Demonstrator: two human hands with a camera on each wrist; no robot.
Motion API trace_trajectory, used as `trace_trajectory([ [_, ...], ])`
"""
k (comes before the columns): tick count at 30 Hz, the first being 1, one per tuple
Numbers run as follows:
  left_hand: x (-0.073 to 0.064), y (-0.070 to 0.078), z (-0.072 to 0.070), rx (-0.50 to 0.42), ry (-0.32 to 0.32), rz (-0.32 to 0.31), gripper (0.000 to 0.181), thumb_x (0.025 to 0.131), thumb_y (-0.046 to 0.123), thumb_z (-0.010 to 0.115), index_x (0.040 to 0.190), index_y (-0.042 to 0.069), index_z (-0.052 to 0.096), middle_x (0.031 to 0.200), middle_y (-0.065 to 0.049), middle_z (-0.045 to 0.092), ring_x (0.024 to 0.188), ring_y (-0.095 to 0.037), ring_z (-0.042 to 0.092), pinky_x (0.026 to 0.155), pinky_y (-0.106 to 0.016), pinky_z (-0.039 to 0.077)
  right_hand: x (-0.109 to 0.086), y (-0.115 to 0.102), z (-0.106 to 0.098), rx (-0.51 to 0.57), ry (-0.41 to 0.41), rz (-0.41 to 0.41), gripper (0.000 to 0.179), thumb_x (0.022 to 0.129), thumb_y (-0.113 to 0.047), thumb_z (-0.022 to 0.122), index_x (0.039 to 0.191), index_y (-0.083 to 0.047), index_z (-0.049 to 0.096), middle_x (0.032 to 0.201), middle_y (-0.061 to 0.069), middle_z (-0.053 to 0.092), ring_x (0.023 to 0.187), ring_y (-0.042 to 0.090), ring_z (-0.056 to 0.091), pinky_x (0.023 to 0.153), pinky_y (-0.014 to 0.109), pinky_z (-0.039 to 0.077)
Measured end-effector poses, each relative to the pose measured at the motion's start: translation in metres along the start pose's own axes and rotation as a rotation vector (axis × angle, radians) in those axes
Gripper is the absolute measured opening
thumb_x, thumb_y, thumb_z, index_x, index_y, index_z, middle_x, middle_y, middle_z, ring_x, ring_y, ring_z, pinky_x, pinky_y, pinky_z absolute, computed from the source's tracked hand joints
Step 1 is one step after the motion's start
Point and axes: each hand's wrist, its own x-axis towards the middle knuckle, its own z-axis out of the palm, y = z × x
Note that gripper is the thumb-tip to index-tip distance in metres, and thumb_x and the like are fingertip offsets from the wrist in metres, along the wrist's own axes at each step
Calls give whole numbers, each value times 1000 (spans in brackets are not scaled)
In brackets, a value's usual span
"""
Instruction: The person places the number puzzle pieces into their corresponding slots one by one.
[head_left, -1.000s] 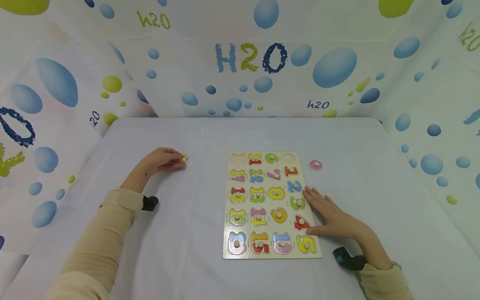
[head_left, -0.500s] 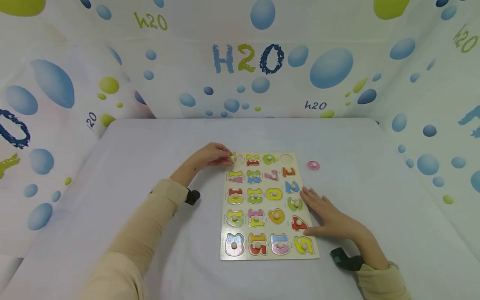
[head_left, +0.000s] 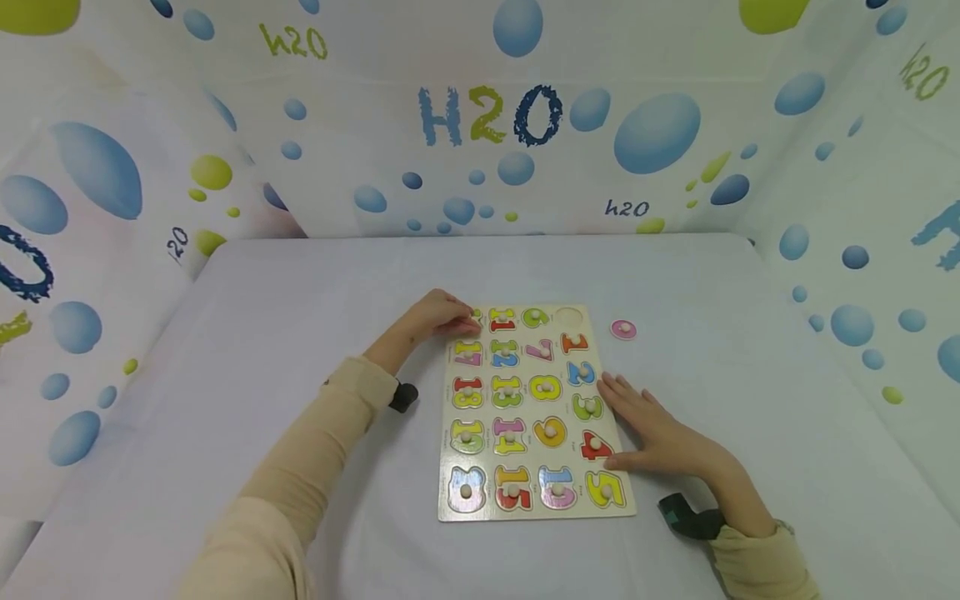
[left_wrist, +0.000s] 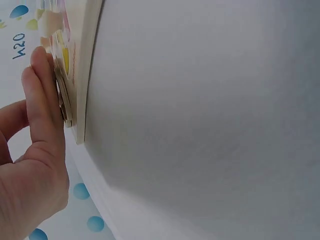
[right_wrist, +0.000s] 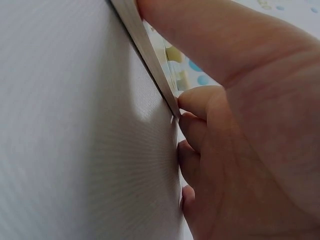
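Note:
A wooden number puzzle board (head_left: 537, 513) lies on the white cloth, most of its recesses filled with coloured knobbed numbers. At its far left corner, my left hand (head_left: 442, 315) pinches a number puzzle piece (head_left: 476, 314), mostly covered by the fingers; a bit of green shows. The left wrist view has the piece's edge (left_wrist: 64, 97) right at the board's surface, fingers (left_wrist: 42, 107) along it. My right hand (head_left: 667, 437) rests spread at the board's right edge. Its thumb (right_wrist: 190, 30) lies over the rim in the right wrist view, its other fingertips beside it.
A pink oval puzzle piece with a knob (head_left: 623, 330) lies on the cloth (head_left: 697, 308) right of the board's far right corner. Near that corner is an unfilled round recess (head_left: 568, 317). A printed curtain (head_left: 480, 200) stands behind the table.
My left hand has carried the puzzle piece rightward from the cloth to the board's far left corner, where the recess was unfilled. The right hand stays at the board's edge.

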Motion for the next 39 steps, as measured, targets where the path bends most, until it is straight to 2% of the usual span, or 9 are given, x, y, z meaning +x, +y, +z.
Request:
trace_trajectory([
  [11, -5, 0, 6, -89, 51, -95, 30, 95, 10, 54, 118, -8, 55, 80, -15, 68, 68, -18, 68, 59, -19, 49, 0, 2, 1, -4, 5, -2, 104, 73, -52, 73, 148, -2, 20, 153, 15, 16, 139, 31, 6, 106, 55, 6],
  [14, -7, -2, 6, -124, 0, -74, 34, 96, 10, 53, 126, -6, 51, 85, -16, 68, 70, -19, 68, 62, -20, 51, 0, 3, 1, -7, 2, 0, 104, 73, -52, 73, 148, -2, 20, 153, 15, 16, 139, 32, 5, 106, 55, 6],
  [17, -15, -7, 2, -80, -33, 10, 41, 96, 10, 52, 135, 0, 43, 91, -16, 67, 74, -19, 68, 67, -22, 52, 0, 3, 2, -3, -2, 4, 105, 73, -51, 74, 147, -1, 20, 153, 16, 16, 139, 32, 5, 106, 55, 6],
  [21, -31, -20, -12, 112, 16, 196, 45, 95, 9, 52, 138, 4, 39, 102, -18, 63, 86, -24, 64, 77, -29, 51, 0, 2, 2, 7, -8, 11, 105, 72, -52, 74, 148, -2, 20, 153, 15, 15, 139, 31, 5, 107, 55, 5],
  [24, -42, -30, -24, 413, 98, 339, 51, 93, 10, 55, 140, 5, 36, 117, -19, 57, 103, -29, 57, 86, -38, 47, 0, 2, 1, 1, -14, 19, 106, 72, -53, 74, 148, -3, 19, 153, 14, 14, 140, 30, 4, 107, 54, 5],
  [26, -50, -40, -30, 634, 112, 398, 60, 92, 13, 59, 144, 5, 30, 132, -21, 47, 119, -33, 46, 96, -45, 39, 0, 2, 1, -10, -19, 23, 106, 72, -53, 73, 148, -3, 19, 153, 14, 14, 140, 31, 4, 107, 54, 5],
  [30, -70, -57, -31, 946, 9, 446, 84, 88, 27, 67, 149, 4, 14, 151, -21, 16, 136, -41, 13, 106, -53, 16, -1, 2, 1, -21, -23, 23, 106, 72, -54, 73, 148, -4, 19, 153, 14, 14, 139, 31, 4, 107, 54, 5],
  [33, -85, -64, -27, 1040, -79, 471, 99, 82, 41, 71, 149, 4, 9, 153, -18, 6, 136, -43, 1, 104, -60, 9, -1, 2, 0, -18, -24, 23, 106, 72, -54, 73, 148, -4, 19, 153, 14, 14, 139, 31, 4, 107, 54, 5],
  [39, -96, -67, -16, 1097, -149, 478, 113, 72, 55, 73, 149, 3, 9, 154, -14, 6, 137, -39, -3, 103, -62, 5, 0, 2, 1, -12, -30, 22, 107, 72, -53, 74, 148, -3, 18, 153, 14, 14, 140, 31, 4, 107, 55, 5],
])
